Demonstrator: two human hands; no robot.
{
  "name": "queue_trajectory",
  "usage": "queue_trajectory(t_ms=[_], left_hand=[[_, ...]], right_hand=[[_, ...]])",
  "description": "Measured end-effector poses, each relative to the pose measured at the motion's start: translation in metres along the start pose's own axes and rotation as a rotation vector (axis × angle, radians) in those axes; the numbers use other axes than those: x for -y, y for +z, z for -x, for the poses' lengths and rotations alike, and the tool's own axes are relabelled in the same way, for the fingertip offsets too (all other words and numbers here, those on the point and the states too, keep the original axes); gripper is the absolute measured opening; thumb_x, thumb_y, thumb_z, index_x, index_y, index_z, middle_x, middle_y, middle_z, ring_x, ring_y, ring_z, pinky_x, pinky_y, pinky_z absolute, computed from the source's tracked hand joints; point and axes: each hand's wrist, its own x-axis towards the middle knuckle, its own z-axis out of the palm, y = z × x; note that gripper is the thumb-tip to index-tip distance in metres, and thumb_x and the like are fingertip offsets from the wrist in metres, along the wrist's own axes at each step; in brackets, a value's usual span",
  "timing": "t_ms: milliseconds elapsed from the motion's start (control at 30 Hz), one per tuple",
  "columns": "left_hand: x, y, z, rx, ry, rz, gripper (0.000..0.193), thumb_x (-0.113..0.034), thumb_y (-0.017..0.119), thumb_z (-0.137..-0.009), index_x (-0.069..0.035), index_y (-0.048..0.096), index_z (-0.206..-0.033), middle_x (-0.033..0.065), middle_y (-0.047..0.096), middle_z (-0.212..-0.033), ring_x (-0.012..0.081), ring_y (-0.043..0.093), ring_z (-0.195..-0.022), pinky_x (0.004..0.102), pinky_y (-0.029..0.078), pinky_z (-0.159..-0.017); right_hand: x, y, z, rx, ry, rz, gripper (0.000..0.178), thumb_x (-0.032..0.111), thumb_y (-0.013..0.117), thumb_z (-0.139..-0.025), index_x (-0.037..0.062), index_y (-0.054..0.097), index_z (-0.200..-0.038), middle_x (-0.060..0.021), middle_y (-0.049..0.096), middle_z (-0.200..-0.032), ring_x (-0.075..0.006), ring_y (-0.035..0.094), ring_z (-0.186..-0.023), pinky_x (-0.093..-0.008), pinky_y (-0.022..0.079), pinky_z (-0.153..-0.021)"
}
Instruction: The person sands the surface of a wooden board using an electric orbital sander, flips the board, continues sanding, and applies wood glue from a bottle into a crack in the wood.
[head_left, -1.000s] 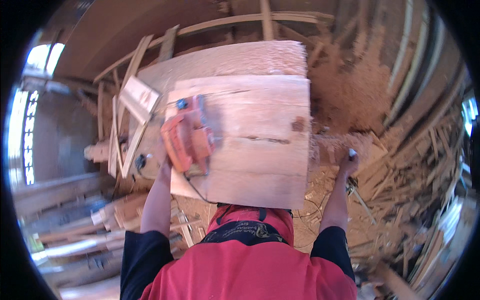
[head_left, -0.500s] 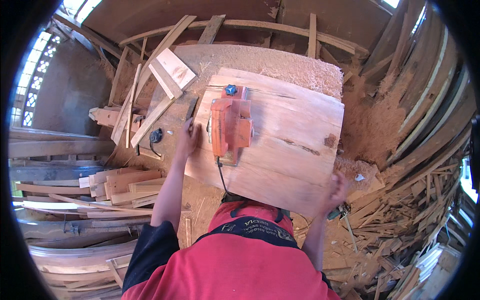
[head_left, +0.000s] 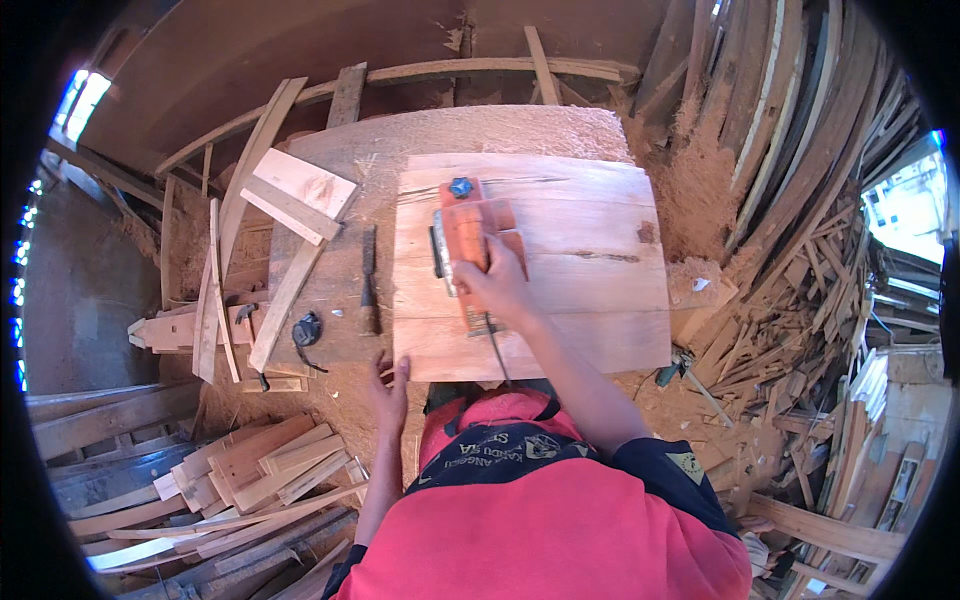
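Observation:
A wide wooden panel (head_left: 590, 310) with knots and cracks lies flat on the workbench in front of me. On its left half rests an orange electric hand planer (head_left: 463, 228) with a blue knob at its far end. My right hand (head_left: 500, 288) is closed round the planer's handle, slightly blurred. A dark cord (head_left: 497, 352) runs from the tool toward my body. Beside the panel's near left corner is my left hand (head_left: 389, 392), its fingers apart and nothing held; whether a fingertip touches the edge I cannot tell.
Left of the panel lie a dark chisel-like tool (head_left: 369, 280), a black tape measure (head_left: 307, 329) and loose boards (head_left: 300, 185). Shavings cover the bench's far end (head_left: 560, 130). Stacked planks (head_left: 250, 470) stand at lower left, scrap wood (head_left: 790, 350) at right.
The panel has been turned, and its near edge now lies nearly level. My right hand has left its right corner and taken the planer's handle. My left hand has moved down to the near left corner.

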Motion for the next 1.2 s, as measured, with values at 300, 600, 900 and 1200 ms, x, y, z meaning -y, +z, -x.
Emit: queue_trajectory(t_ms=[300, 600, 900, 1200], left_hand=[[-0.002, -0.022, -0.028, 0.009, 0.582, -0.367, 0.07, -0.036, 0.079, -0.088, 0.0, 0.051, -0.141, 0.0245, 0.055, -0.13, 0.0422, 0.054, -0.121, 0.0475, 0.045, -0.105], [-0.084, -0.01, -0.024, 0.518, 0.935, -0.778, 0.095, -0.054, 0.084, -0.072, -0.02, 0.047, -0.153, 0.0133, 0.028, -0.167, 0.0353, 0.017, -0.157, 0.0636, 0.01, -0.124], [-0.095, 0.087, 0.004, 0.775, 1.343, -1.107, 0.092, -0.033, 0.081, -0.081, -0.026, 0.033, -0.16, 0.0059, 0.029, -0.167, 0.0321, 0.026, -0.154, 0.0621, 0.024, -0.121], [-0.108, 0.031, -0.035, 0.734, 1.264, -1.139, 0.065, -0.019, 0.076, -0.083, -0.028, 0.057, -0.145, -0.0002, 0.047, -0.158, 0.0257, 0.042, -0.147, 0.0471, 0.038, -0.117]], right_hand=[[0.041, -0.035, 0.04, -0.164, 0.403, -0.411, 0.012, 0.016, 0.07, -0.094, 0.0068, 0.062, -0.097, 0.0013, 0.056, -0.068, -0.0083, 0.052, -0.048, -0.0283, 0.042, -0.038], [0.101, -0.129, 0.262, -0.733, 0.426, -0.047, 0.021, 0.013, 0.071, -0.093, 0.0029, 0.057, -0.106, -0.0022, 0.055, -0.066, -0.0107, 0.052, -0.046, -0.0258, 0.041, -0.041], [0.058, -0.181, 0.424, -1.283, 0.474, -0.157, 0.018, 0.017, 0.07, -0.095, 0.005, 0.057, -0.095, -0.0029, 0.055, -0.064, -0.0129, 0.053, -0.044, -0.029, 0.043, -0.037], [0.002, -0.229, 0.499, -1.311, 0.496, -0.265, 0.017, 0.016, 0.069, -0.094, 0.0043, 0.057, -0.095, -0.0034, 0.057, -0.067, -0.0135, 0.053, -0.044, -0.0291, 0.044, -0.037]])
